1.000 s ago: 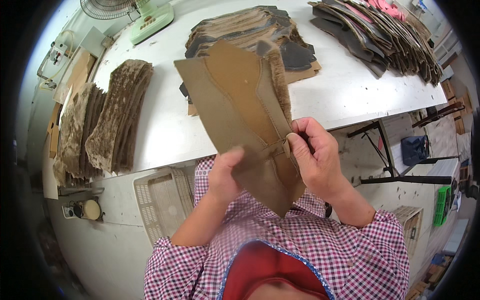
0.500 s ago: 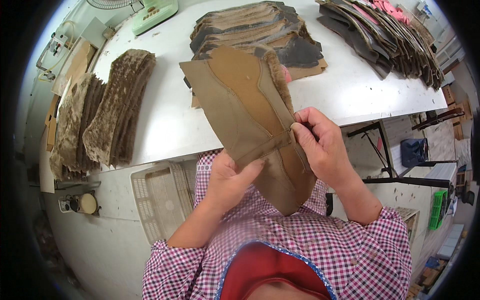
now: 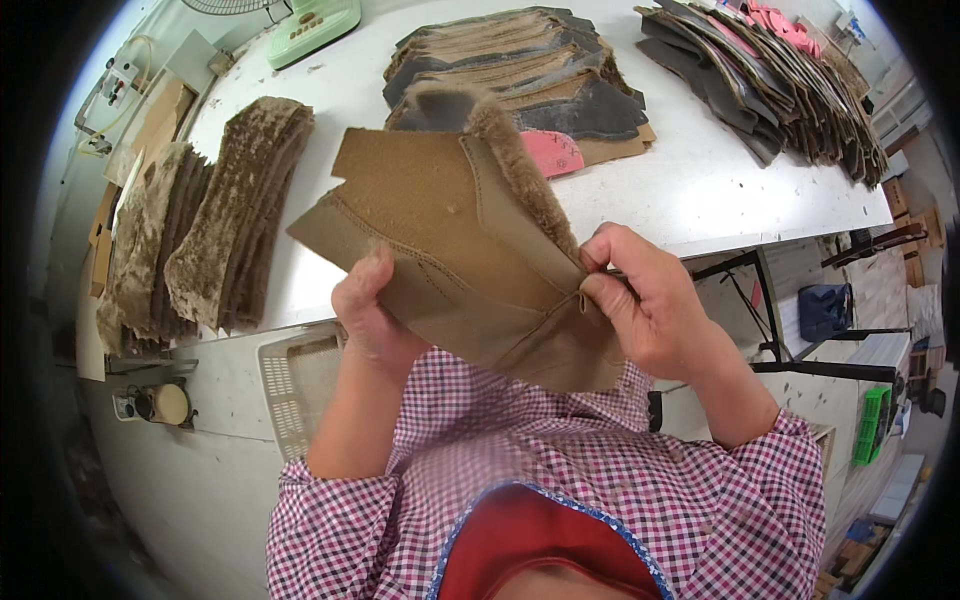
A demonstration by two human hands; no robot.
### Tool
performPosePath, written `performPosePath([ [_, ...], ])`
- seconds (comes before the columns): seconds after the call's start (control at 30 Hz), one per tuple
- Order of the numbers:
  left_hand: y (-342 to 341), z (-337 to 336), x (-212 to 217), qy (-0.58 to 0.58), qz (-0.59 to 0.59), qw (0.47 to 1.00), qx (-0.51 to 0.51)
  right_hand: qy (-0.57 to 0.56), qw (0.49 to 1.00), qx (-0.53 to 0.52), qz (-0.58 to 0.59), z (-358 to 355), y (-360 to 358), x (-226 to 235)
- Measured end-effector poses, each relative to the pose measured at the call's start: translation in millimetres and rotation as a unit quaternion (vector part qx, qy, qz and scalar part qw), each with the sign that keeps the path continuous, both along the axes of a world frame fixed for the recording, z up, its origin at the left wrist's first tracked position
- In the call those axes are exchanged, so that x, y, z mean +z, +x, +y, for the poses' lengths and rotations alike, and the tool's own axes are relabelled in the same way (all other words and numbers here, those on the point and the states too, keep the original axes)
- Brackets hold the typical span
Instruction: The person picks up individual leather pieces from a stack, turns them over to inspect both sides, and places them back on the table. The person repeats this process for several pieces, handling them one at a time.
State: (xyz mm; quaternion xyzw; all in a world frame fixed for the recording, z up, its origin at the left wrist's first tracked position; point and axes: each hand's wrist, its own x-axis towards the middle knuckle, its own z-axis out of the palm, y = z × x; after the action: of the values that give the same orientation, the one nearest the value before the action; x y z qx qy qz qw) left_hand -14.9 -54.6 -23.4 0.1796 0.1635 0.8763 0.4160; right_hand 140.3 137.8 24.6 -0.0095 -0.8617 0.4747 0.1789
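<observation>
White table (image 3: 690, 190); cluttered workshop, seemingly.

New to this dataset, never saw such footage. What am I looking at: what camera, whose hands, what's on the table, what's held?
No machine here: a person works with bare hands. The one picture comes from a fisheye camera on their head, looking down, so straight edges bend. The left hand and right hand hold up a tan suede piece with a furry edge, stitched from panels. On the white table lie stacks of fleece-lined pieces, a pile of brown and grey cut pieces and another pile at the far right.
</observation>
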Motion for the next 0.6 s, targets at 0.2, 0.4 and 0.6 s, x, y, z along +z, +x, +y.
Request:
performPosePath([
  [0.2,10,15,-13,-0.131,-0.053,0.989,0.034,-0.031,0.998,-0.034,-0.048,-3,15,-38],
  [0.4,15,10,-11,-0.050,-0.127,0.991,0.000,-0.074,0.994,-0.043,-0.065,5,13,-27],
  [0.6,28,10,-3,0.011,-0.161,0.984,-0.072,-0.368,0.928,-0.006,-0.065,24,-43,-27],
])
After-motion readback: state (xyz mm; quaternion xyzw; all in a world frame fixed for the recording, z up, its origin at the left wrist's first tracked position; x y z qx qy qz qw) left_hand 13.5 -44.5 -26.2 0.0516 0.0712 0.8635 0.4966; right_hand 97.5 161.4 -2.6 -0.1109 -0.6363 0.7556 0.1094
